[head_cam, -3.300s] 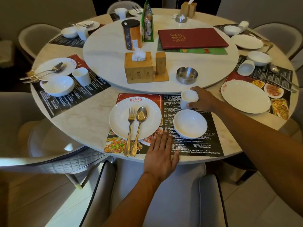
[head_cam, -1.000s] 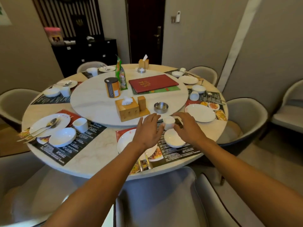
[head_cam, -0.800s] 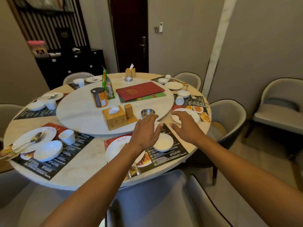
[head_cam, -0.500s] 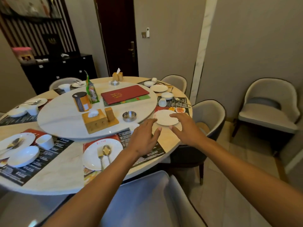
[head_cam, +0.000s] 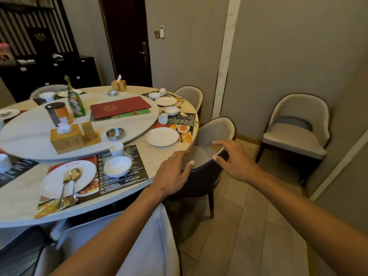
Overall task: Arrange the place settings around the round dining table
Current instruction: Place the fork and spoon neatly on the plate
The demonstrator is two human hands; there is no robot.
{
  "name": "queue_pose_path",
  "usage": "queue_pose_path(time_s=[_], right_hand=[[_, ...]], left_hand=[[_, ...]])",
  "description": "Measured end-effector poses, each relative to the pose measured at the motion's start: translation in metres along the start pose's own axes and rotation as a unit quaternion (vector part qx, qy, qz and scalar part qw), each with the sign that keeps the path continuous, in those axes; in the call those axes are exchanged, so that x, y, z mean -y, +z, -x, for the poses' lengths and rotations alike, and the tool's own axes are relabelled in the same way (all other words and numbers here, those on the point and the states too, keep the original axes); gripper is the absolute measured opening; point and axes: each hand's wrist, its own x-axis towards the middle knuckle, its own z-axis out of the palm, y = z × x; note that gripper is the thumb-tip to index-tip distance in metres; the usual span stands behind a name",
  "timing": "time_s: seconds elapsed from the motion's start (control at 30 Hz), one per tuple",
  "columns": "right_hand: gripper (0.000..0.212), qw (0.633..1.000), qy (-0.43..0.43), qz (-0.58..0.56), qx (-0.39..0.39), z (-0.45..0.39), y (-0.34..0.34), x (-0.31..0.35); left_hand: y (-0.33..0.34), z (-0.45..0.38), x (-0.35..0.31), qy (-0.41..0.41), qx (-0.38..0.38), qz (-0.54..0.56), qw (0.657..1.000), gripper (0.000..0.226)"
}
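Two empty hands; near setting: one cup (head_cam: pixel 116 149), one bowl (head_cam: pixel 117 166).

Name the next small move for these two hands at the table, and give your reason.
Probably reach on to the next setting on the right. Both hands, left hand and right hand, are open and hold nothing, past the table edge. That setting's cup lies on its side, and its spoon sits off the bare plate, unlike the nearer setting, so righting the cup seems next.
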Motion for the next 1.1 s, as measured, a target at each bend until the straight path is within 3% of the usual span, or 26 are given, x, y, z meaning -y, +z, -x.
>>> queue_pose_path(time_s=[0.2, 0.5, 0.9, 1.1], right_hand=[[0.043, 0.998, 0.043, -0.023, -0.029, 0.001, -0.018, -0.042], [0.045, 0.997, 0.074, -0.009, 0.004, -0.04, -0.013, -0.104], [0.042, 0.996, 0.052, -0.051, 0.043, -0.182, 0.037, -0.171], [0.043, 0.991, 0.049, -0.071, 0.106, -0.232, 0.089, -0.204]], left_hand=[[0.026, -0.026, -0.016, 0.013, 0.012, -0.001, 1.0, 0.049], [0.084, -0.091, -0.002, 0.001, 0.018, 0.008, 1.0, 0.049], [0.143, -0.183, 0.066, -0.111, 0.029, 0.081, 0.99, 0.051], [0.166, -0.207, 0.098, -0.174, 0.046, 0.08, 0.98, 0.051]])
